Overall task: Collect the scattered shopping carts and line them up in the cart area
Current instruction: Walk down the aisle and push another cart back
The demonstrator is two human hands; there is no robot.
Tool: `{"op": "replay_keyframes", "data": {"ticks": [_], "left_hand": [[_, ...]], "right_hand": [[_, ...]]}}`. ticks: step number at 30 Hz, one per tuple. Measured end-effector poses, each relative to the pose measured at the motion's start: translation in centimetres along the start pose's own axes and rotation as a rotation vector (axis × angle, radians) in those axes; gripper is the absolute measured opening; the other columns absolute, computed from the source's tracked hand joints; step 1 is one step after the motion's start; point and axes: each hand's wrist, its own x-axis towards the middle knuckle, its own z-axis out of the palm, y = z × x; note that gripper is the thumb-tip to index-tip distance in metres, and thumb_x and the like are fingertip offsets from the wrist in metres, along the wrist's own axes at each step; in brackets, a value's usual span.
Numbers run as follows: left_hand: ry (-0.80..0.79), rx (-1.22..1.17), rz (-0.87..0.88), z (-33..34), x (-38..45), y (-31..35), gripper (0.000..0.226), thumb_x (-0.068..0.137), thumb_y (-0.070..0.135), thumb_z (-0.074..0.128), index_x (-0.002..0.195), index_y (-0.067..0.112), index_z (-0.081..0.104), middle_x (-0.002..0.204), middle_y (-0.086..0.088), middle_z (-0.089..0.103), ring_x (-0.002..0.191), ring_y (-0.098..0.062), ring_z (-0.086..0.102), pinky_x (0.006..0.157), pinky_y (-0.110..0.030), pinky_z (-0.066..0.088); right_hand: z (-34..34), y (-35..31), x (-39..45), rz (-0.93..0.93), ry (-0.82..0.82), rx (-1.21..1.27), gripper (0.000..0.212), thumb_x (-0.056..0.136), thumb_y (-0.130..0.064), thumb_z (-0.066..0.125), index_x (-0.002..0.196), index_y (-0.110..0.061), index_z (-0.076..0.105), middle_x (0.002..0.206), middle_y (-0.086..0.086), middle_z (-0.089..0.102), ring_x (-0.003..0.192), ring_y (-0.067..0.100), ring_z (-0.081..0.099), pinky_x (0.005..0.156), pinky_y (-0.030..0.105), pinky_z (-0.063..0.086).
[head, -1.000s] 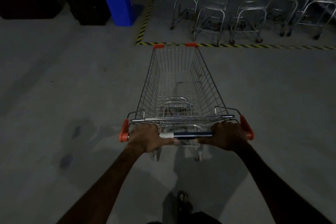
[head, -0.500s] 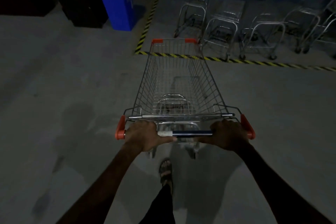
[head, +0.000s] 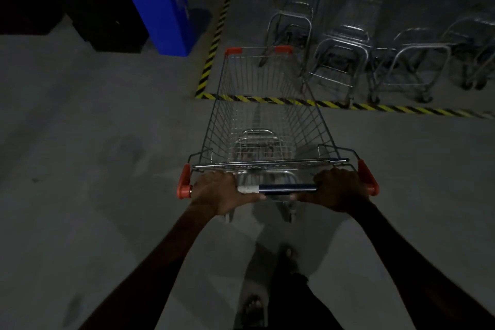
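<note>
A wire shopping cart [head: 267, 115] with orange corner caps stands straight ahead of me, its basket empty. My left hand [head: 218, 191] grips the left part of its blue handle bar [head: 286, 188], and my right hand [head: 338, 190] grips the right part. The cart's front end reaches past the yellow-black striped floor line [head: 375, 108] that borders the cart area. Inside that area several parked carts [head: 340, 61] stand side by side along a blue shutter.
A blue bin [head: 160, 2] and dark boxes [head: 104, 13] stand at the far left, outside the striped corner. Grey concrete floor [head: 93, 155] spreads to the left and right of the cart. My sandalled foot [head: 253, 308] shows at the bottom.
The cart and I have rolled forward: the striped line and parked carts are closer, and the cart's front now crosses the line. Both hands kept their grip.
</note>
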Motion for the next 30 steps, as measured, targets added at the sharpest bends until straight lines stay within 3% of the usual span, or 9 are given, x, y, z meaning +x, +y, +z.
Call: {"op": "replay_keyframes", "data": {"ticks": [5, 12, 14, 16, 18, 22, 26, 30], "left_hand": [[0.02, 0.027, -0.034, -2.4, 11.5, -1.9, 0.1, 0.052, 0.115, 0.022, 0.07, 0.024, 0.061, 0.072, 0.007, 0.06, 0.075, -0.017, 0.065, 0.067, -0.029, 0.041], [0.014, 0.032, -0.084, -7.0, 27.7, -5.0, 0.095, 0.057, 0.115, 0.029, 0.064, 0.024, 0.056, 0.07, 0.005, 0.055, 0.077, -0.019, 0.065, 0.069, -0.031, 0.043], [0.015, 0.028, -0.094, -8.1, 32.1, -6.2, 0.094, 0.057, 0.114, 0.028, 0.062, 0.024, 0.054, 0.071, 0.005, 0.057, 0.08, -0.02, 0.069, 0.068, -0.03, 0.043], [0.021, 0.022, -0.104, -8.9, 36.2, -7.5, 0.094, 0.058, 0.114, 0.029, 0.062, 0.024, 0.056, 0.07, 0.006, 0.058, 0.079, -0.018, 0.07, 0.067, -0.029, 0.041], [0.022, 0.027, -0.109, -9.6, 39.7, -8.6, 0.094, 0.058, 0.114, 0.029, 0.062, 0.024, 0.056, 0.073, 0.004, 0.064, 0.08, -0.018, 0.07, 0.067, -0.029, 0.04], [0.057, 0.093, -0.104, -10.9, 47.1, -11.3, 0.093, 0.06, 0.113, 0.032, 0.066, 0.023, 0.055, 0.086, -0.001, 0.076, 0.088, -0.02, 0.073, 0.069, -0.031, 0.041], [0.067, 0.121, -0.093, -12.4, 54.6, -14.4, 0.093, 0.062, 0.112, 0.031, 0.067, 0.023, 0.059, 0.085, 0.001, 0.076, 0.087, -0.018, 0.073, 0.07, -0.031, 0.038], [0.064, 0.076, -0.102, -14.3, 62.5, -18.4, 0.095, 0.059, 0.112, 0.028, 0.07, 0.024, 0.062, 0.088, -0.001, 0.076, 0.089, -0.02, 0.073, 0.074, -0.032, 0.046]], "right_hand": [[-2.3, 2.7, 11.9, -0.031, 0.032, -0.032, 0.109, 0.048, -0.111, 0.014, 0.078, -0.025, 0.074, 0.081, -0.004, 0.073, 0.085, 0.017, 0.072, 0.08, 0.031, 0.054], [-6.7, 5.9, 29.1, -0.087, 0.007, -0.03, 0.098, 0.06, -0.108, 0.031, 0.086, -0.024, 0.075, 0.093, -0.001, 0.076, 0.096, 0.021, 0.072, 0.086, 0.033, 0.052], [-7.2, 6.4, 33.9, -0.094, 0.038, -0.024, 0.109, 0.055, -0.112, 0.019, 0.089, -0.025, 0.074, 0.097, 0.001, 0.076, 0.1, 0.024, 0.072, 0.088, 0.034, 0.052], [-7.7, 7.1, 38.3, -0.102, 0.065, -0.042, 0.128, 0.04, -0.113, -0.008, 0.086, -0.025, 0.072, 0.095, 0.003, 0.076, 0.097, 0.025, 0.072, 0.084, 0.034, 0.052], [-8.1, 7.4, 42.2, -0.107, 0.067, -0.008, 0.13, 0.034, -0.111, -0.02, 0.077, -0.024, 0.067, 0.09, 0.004, 0.075, 0.094, 0.026, 0.072, 0.08, 0.033, 0.05], [-9.1, 8.3, 50.3, -0.136, 0.08, 0.014, 0.116, 0.038, -0.112, -0.017, 0.065, -0.024, 0.054, 0.08, -0.002, 0.072, 0.084, 0.021, 0.071, 0.069, 0.029, 0.038], [-10.4, 8.1, 58.4, -0.142, 0.112, -0.015, 0.124, 0.047, -0.113, -0.01, 0.069, -0.022, 0.072, 0.068, -0.003, 0.068, 0.075, 0.021, 0.07, 0.077, 0.031, 0.053], [-13.3, 7.1, 66.4, -0.101, 0.093, 0.014, 0.143, 0.032, -0.108, -0.025, 0.087, -0.023, 0.075, 0.091, 0.003, 0.076, 0.094, 0.026, 0.073, 0.079, 0.034, 0.051]]}}
